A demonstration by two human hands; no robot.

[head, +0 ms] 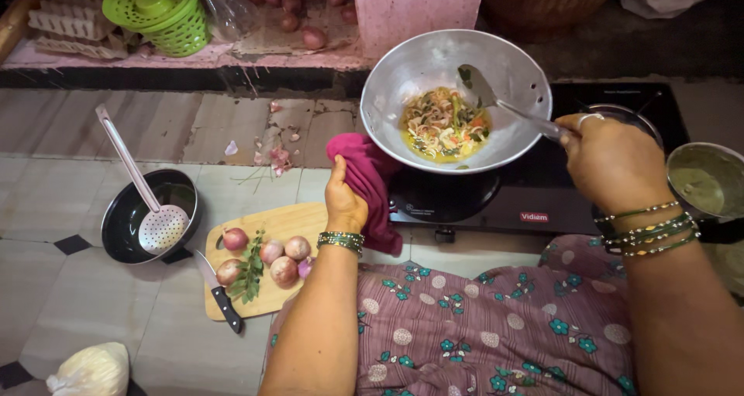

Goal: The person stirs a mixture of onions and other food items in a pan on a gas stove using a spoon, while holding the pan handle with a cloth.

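Observation:
A round metal wok [434, 59] sits on a black stove [535, 198], with sliced onion, greens and yellow oil at its bottom. My left hand [345, 202] grips the wok's near left rim through a magenta cloth [370, 180]. My right hand [612, 163] holds the handle of a steel spatula [496, 98], whose blade rests inside the wok above the food. Both wrists wear green bangles.
A wooden cutting board [291, 222] with several onions, green leaves and a black-handled knife [221, 295] lies on the tiled floor. A black pan [128, 218] holds a slotted skimmer [159, 225]. A steel cup [705, 183] stands at the right. A green basket [163, 8] sits on the ledge.

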